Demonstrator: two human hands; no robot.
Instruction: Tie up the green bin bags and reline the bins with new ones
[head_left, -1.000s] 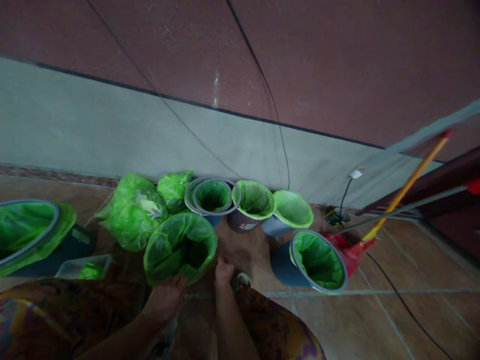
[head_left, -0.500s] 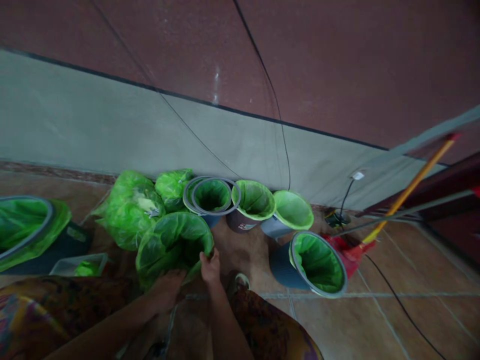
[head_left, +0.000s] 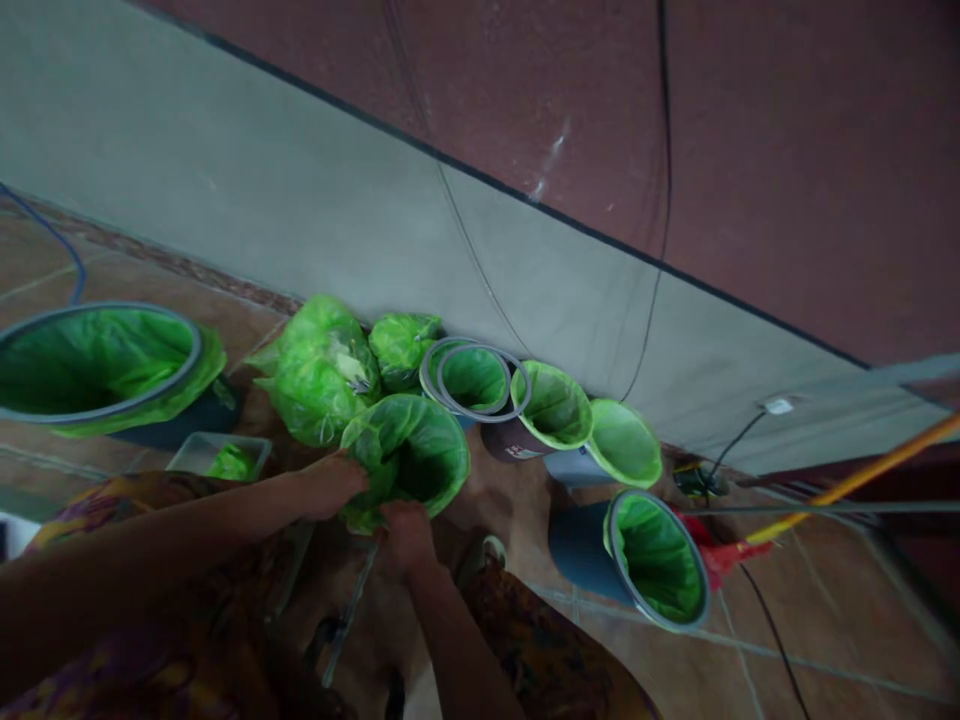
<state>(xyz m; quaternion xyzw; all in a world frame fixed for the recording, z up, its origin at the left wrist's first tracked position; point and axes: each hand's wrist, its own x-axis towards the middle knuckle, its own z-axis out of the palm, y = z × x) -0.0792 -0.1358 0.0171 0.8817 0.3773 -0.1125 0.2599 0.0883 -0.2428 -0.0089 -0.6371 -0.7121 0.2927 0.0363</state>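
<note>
A bin lined with a green plastic bag [head_left: 420, 455] stands on the floor in front of me, its mouth open. My left hand [head_left: 330, 485] grips the bag's left rim, fingers closed on the plastic. My right hand [head_left: 409, 530] holds the near rim from below, also closed on the bag. Behind the bin lie two tied, filled green bags [head_left: 319, 365]. My patterned clothing shows under both arms.
Several small bins with green liners [head_left: 551, 405] line the grey and maroon wall. A blue bin with a grey ring [head_left: 652, 555] tilts at right, next to a red dustpan with a yellow handle [head_left: 847, 485]. A large lined bin [head_left: 97, 355] stands at left, a clear tub [head_left: 221, 455] near it. Cables cross the floor.
The view has tilted and shifted right. My left hand moved up onto the bag's left rim and my right hand slid under the near rim; the bag's mouth looks more gathered.
</note>
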